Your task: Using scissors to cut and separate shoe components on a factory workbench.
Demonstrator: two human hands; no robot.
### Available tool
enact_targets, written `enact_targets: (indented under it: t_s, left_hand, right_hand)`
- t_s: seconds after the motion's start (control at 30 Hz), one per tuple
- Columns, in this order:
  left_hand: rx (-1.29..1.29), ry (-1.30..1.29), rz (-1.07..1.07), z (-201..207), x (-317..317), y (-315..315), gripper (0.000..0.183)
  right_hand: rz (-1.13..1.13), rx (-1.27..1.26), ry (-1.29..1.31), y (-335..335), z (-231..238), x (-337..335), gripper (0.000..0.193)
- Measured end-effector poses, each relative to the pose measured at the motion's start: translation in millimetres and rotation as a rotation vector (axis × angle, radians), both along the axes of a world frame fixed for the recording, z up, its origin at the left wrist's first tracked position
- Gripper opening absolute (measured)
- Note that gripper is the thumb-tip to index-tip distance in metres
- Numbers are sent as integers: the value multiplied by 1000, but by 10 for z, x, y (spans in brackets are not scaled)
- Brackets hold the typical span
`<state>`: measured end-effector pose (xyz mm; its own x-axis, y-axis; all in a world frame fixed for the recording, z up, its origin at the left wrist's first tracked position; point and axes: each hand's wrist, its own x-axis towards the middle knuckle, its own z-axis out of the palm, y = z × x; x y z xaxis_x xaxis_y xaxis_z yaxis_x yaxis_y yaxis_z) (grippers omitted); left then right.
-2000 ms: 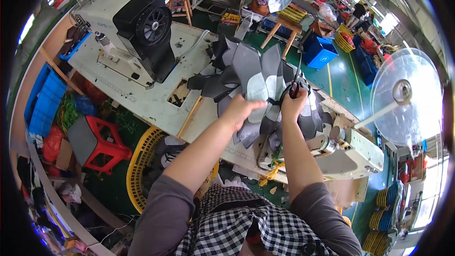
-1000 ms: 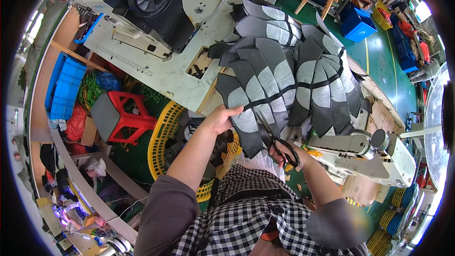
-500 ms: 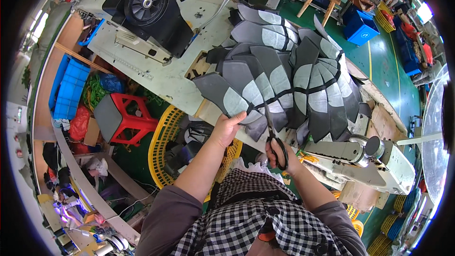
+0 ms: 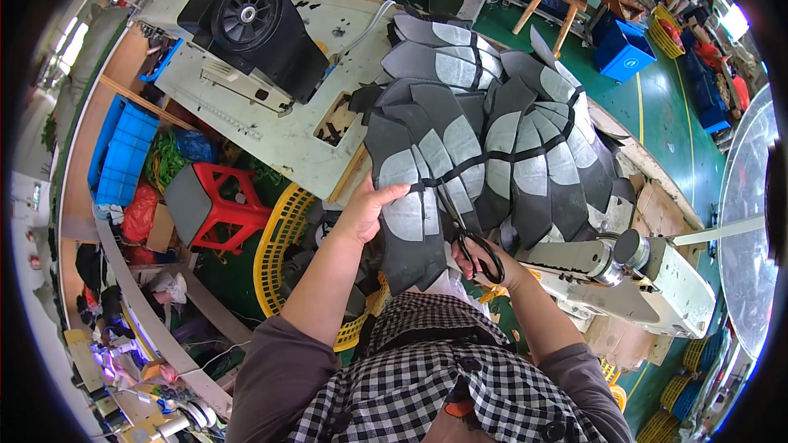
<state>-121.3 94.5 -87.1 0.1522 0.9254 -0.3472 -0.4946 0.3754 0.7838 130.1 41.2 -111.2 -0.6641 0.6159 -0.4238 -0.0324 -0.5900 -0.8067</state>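
Observation:
A string of dark grey, leaf-shaped cut pieces [image 4: 542, 156] with pale grey patches lies heaped on the worktable, linked by a narrow black strip. The string's near-left end piece [image 4: 402, 217] is pinched in my left hand [image 4: 364, 209], thumb on top, and its lower part hangs over the table's front edge. My right hand [image 4: 484, 262] grips black-handled scissors [image 4: 463, 234], fingers in the loops. Their blades point away from me beside the held piece, near the black strip. Whether the blade tips touch the strip I cannot tell.
A sewing machine [image 4: 254, 41] with a black wheel stands at the far left; another machine [image 4: 648, 275] is on the right. Below the table's left edge are a yellow basket [image 4: 269, 258] holding dark pieces, a red and grey stool [image 4: 226, 201] and a blue crate [image 4: 123, 152].
My left hand has moved a little left, and the end piece it holds has swung round to hang toward me. The heap has shifted slightly left. The scissors have dropped slightly.

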Motion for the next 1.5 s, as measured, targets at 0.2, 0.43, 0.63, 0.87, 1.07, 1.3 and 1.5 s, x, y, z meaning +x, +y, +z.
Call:
enact_targets:
  t_s: [0.2, 0.43, 0.63, 0.87, 1.07, 1.3, 1.5]
  left_hand:
    - [-104, -236, 146, -262, 126, -37, 44]
    - [-165, -318, -2, -386, 255, 56, 39]
    - [-88, -304, -4, -398, 363, 27, 36]
    - [5, -99, 55, -187, 386, 16, 49]
    - [-101, 135, -3, 116, 203, 317, 41]
    - [-44, 194, 173, 61, 340, 241, 50]
    - [-249, -35, 98, 110, 546, 10, 44]
  right_hand:
    - [-112, -93, -95, 62, 91, -258, 45]
    - [-207, -249, -63, 21, 3, -230, 45]
    - [-389, -129, -200, -45, 91, -252, 44]
    - [-291, -188, -177, 10, 2, 139, 44]
    - [-223, -209, -50, 92, -25, 41, 46]
    - [-395, -282, -34, 212, 53, -313, 50]
    - [-448, 2, -331, 11, -134, -132, 42]
